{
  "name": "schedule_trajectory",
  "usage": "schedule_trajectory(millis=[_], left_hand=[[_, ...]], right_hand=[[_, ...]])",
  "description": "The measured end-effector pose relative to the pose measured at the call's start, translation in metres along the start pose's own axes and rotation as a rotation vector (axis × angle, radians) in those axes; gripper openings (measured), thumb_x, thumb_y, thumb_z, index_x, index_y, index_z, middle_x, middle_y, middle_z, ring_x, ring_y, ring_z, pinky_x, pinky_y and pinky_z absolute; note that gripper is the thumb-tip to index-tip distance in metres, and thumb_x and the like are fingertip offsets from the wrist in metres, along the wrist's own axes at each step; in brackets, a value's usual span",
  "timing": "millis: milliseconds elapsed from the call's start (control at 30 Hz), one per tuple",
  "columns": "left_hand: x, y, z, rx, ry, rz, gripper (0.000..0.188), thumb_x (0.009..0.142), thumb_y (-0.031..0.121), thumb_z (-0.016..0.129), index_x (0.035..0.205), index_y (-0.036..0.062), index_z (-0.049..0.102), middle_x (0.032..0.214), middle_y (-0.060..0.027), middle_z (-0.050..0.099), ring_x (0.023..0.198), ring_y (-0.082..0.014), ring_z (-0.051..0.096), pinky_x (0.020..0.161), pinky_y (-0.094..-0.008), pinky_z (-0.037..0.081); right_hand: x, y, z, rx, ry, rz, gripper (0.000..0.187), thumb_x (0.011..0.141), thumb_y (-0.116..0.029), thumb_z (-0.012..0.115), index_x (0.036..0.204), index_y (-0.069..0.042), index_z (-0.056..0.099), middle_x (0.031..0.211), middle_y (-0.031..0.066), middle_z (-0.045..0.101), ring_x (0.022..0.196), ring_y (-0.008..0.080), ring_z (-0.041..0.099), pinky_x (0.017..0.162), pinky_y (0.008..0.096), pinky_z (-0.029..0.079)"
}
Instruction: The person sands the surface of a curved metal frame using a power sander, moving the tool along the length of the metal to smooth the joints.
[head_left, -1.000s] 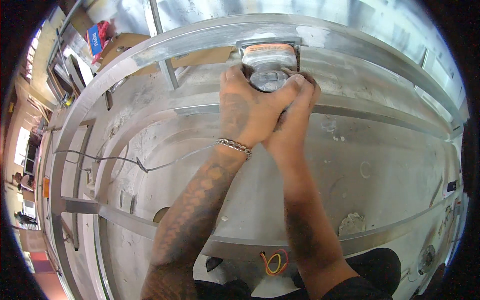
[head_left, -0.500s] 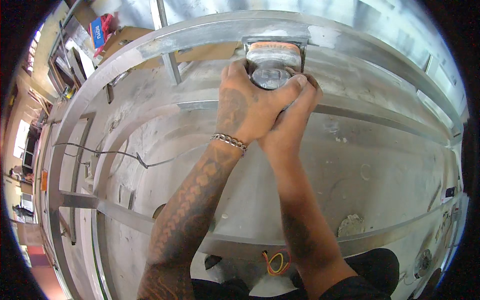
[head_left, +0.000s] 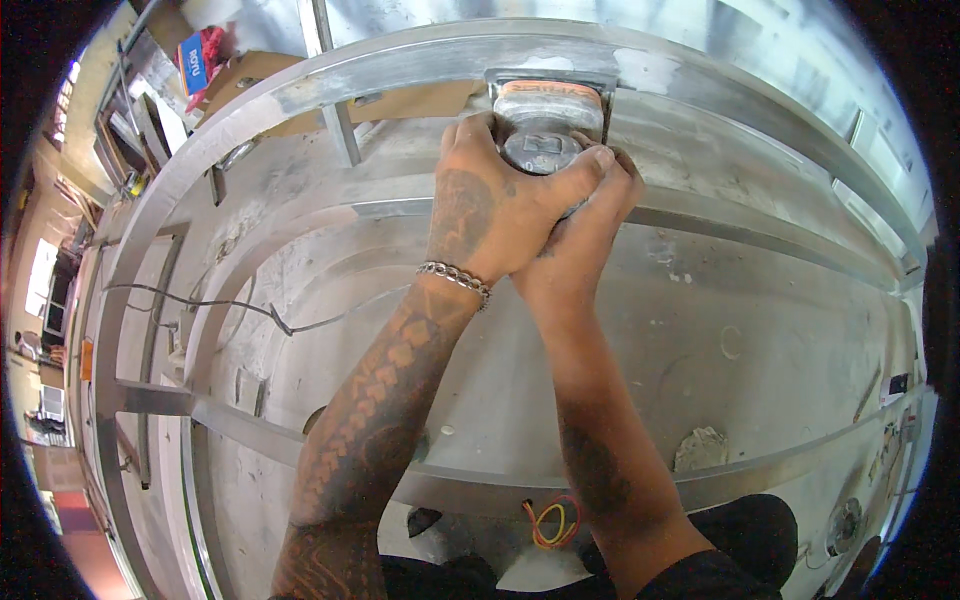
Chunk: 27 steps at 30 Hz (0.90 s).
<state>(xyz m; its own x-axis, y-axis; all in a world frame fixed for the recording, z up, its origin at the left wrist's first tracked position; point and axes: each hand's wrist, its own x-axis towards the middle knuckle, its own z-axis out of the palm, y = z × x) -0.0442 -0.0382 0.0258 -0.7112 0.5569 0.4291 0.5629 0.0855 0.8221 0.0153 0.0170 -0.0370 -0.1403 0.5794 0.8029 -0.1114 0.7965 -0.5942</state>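
Both of my hands grip a dusty electric sander (head_left: 548, 108) with an orange and pale body and a dark flat pad. Its pad rests against the upper rail of a grey metal frame (head_left: 430, 62). My left hand (head_left: 500, 195) wraps the left of the sander's body, its thumb reaching across to the right. My right hand (head_left: 590, 215) closes round the right and rear, partly under the left thumb. A chain bracelet (head_left: 455, 272) circles my left wrist. Whitish patches of filler or bare sanded surface show on the rail beside the pad.
A second curved rail (head_left: 760, 225) crosses below the hands. A dark cable (head_left: 235, 305) runs from the left behind my left forearm. Coiled red and yellow wires (head_left: 550, 525) lie near my legs. Cardboard (head_left: 265, 85) and a blue box (head_left: 192, 64) sit at the far left.
The sander and both hands stay at nearly the same spot on the rail, with only a very slight shift. The grip is unchanged.
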Motion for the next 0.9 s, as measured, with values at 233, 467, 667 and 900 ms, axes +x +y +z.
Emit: schedule_trajectory(millis=[233,467,667,900], left_hand=[[-0.002,0.016,0.011,0.067,0.013,0.068,0.078,0.068,0.049,0.083,0.108,-0.014,0.061,0.103,-0.0258,0.066,0.099,-0.034,0.065,0.086,-0.0398,0.054],[-0.004,0.032,0.036,-0.038,-0.069,0.093,0.091,0.064,0.049,0.083,0.115,-0.0195,0.052,0.114,-0.0301,0.057,0.112,-0.0394,0.053,0.096,-0.0436,0.05],[-0.005,0.033,0.045,0.109,0.02,0.243,0.08,0.065,0.054,0.085,0.108,-0.0103,0.065,0.105,-0.0269,0.065,0.103,-0.0381,0.063,0.092,-0.0441,0.053],[-0.001,0.034,0.039,0.092,0.024,0.156,0.077,0.066,0.051,0.084,0.107,-0.0117,0.066,0.105,-0.0269,0.066,0.098,-0.0378,0.067,0.087,-0.0422,0.055]], right_hand=[[0.001,0.012,-0.01,-0.008,0.049,0.005,0.076,0.075,-0.022,0.082,0.131,0.0,0.036,0.133,0.0265,0.037,0.126,0.0451,0.041,0.106,0.0502,0.036],[0.001,0.038,-0.028,0.047,0.124,0.024,0.074,0.083,-0.022,0.079,0.134,0.0,0.03,0.13,0.0195,0.037,0.126,0.0327,0.04,0.108,0.0455,0.034],[0.006,0.023,-0.035,0.177,0.121,0.205,0.077,0.084,-0.022,0.08,0.137,0.0,0.028,0.128,0.0142,0.037,0.125,0.0256,0.039,0.109,0.041,0.032],[0.01,0.028,-0.034,0.089,0.062,0.047,0.086,0.078,-0.028,0.084,0.137,0.002,0.028,0.127,0.0159,0.037,0.125,0.0263,0.038,0.109,0.0415,0.031]])
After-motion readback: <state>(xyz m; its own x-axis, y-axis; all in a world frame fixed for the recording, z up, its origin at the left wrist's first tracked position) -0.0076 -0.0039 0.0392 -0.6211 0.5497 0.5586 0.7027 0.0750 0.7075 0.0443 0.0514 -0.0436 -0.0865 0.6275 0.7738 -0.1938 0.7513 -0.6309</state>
